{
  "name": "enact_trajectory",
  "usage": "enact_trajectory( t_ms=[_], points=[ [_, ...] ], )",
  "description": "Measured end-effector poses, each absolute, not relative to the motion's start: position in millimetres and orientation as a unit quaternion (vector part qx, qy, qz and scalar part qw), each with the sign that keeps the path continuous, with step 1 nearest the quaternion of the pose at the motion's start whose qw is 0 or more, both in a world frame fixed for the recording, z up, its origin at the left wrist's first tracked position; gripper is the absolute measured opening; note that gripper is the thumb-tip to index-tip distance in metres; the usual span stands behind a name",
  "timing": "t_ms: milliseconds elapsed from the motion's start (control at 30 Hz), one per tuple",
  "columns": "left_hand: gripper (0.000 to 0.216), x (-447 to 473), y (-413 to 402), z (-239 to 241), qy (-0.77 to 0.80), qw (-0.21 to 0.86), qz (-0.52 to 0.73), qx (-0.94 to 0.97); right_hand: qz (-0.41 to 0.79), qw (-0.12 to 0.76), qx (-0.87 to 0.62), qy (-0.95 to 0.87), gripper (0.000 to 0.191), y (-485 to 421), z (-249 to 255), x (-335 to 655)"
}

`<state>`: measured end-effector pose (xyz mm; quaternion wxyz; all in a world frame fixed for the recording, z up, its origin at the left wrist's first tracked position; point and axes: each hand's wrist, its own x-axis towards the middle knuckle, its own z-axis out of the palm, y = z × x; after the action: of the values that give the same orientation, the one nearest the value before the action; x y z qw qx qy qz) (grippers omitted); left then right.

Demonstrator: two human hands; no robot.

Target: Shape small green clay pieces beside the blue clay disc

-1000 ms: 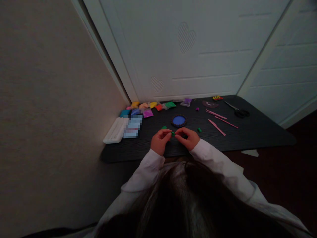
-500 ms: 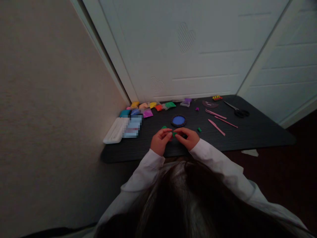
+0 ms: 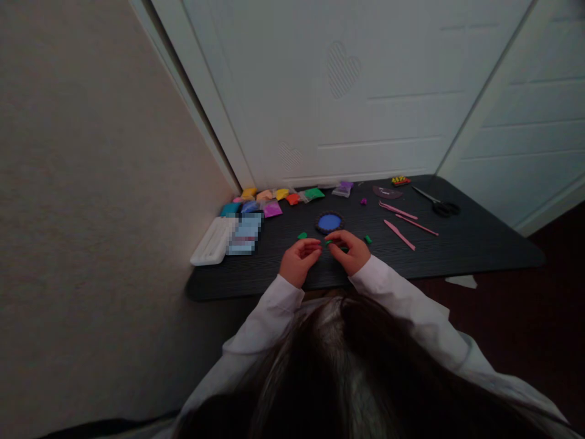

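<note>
A white panelled door (image 3: 347,91) and a beige wall (image 3: 91,171) are closing in the far side of a dark, ribbed table (image 3: 457,256), which is carrying everything here. Along its far left edge a row of coloured clay packets (image 3: 274,200) is lying, with a white ridged tray (image 3: 211,242) nearer the left corner. Scissors (image 3: 439,206) are resting toward the far right edge, with pink modelling tools (image 3: 402,221) just inside them. A round blue disc (image 3: 329,222) is sitting mid-table, just beyond the hands.

Near the front edge, the left hand (image 3: 298,261) and right hand (image 3: 350,252) are working close together. The right hand's fingertips are pinching a small green clay piece (image 3: 329,242), fingers curled in tightly; the left hand is half curled with fingertips extended toward that piece, though I cannot tell whether it is gripping it. Two more green bits are lying on the table, one (image 3: 302,235) left of the disc and one (image 3: 368,239) right of the hands.

In my judgement, the soft piece is risking being squashed out of shape under too firm a pinch, or dropping onto the dark ribbed surface, where the dim light would be making it hard to find.
</note>
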<state>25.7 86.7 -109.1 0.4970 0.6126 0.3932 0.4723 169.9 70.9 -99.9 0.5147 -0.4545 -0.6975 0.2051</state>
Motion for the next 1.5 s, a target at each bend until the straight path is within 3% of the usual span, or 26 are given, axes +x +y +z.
enact_trajectory(
  t_ms=[167,633,1500],
  points=[
    [0.027,25.8,86.3,-108.1,0.398,0.491,0.464,0.621,0.146,0.522,-0.471,-0.696,0.015,71.0,-99.1,171.6],
    [0.02,25.8,85.9,-107.2,0.412,0.484,0.456,0.623,0.235,0.497,-0.471,-0.69,0.014,68.3,-96.4,167.8],
    [0.022,25.6,83.6,-104.0,0.408,0.47,0.481,0.617,0.229,0.482,-0.492,-0.688,0.017,69.4,-98.7,167.9]
  ],
)
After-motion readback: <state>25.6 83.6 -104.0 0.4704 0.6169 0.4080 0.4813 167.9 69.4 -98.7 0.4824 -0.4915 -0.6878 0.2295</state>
